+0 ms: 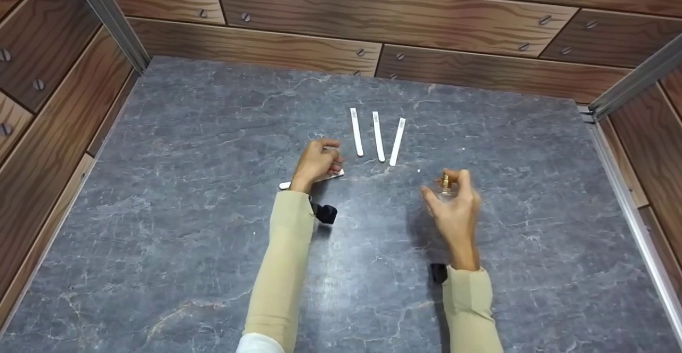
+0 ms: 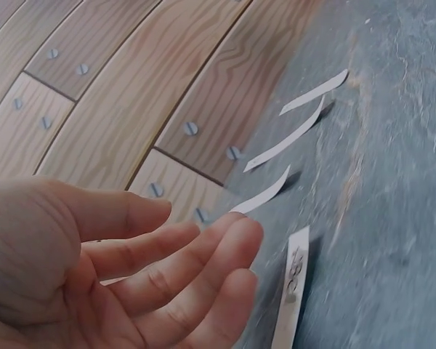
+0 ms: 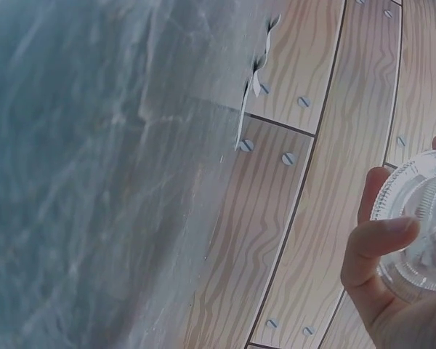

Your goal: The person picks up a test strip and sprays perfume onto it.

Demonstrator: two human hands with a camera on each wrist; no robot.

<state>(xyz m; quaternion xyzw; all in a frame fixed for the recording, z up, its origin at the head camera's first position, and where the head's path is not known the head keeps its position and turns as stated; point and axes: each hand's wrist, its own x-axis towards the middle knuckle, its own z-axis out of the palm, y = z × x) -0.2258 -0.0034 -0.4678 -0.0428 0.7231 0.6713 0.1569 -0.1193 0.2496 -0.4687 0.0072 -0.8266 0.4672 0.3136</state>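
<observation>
Right hand [image 1: 453, 209] is raised off the grey marble-look tabletop [image 1: 186, 193], fingers and thumb curled round a small clear glass perfume bottle [image 1: 445, 187] with a gold sprayer top; in the right wrist view the bottle's round clear base [image 3: 421, 218] faces the camera with the thumb [image 3: 374, 243] pressed across its near edge and another fingertip showing behind it. Left hand [image 1: 315, 161] sits low over the table, across from the right hand and well apart from it, fingers loosely bent. From the head view it looks like it rests on or pinches a white paper test strip [image 1: 311, 180], with the strip's ends sticking out either side under the hand; the left wrist view shows the fingers [image 2: 182, 276] relaxed, close together and not clamping anything, with that strip [image 2: 294, 291] lying flat just beside the fingertips, dark print on it. So contact can't be confirmed. Just beyond the left hand's fingertips, three more white strips [image 1: 377, 136] lie side by side on the table, slightly fanned, not touching each other. Beige sleeves on both forearms. Wood-grain panel walls [image 1: 373, 17] with screw heads enclose the table.
</observation>
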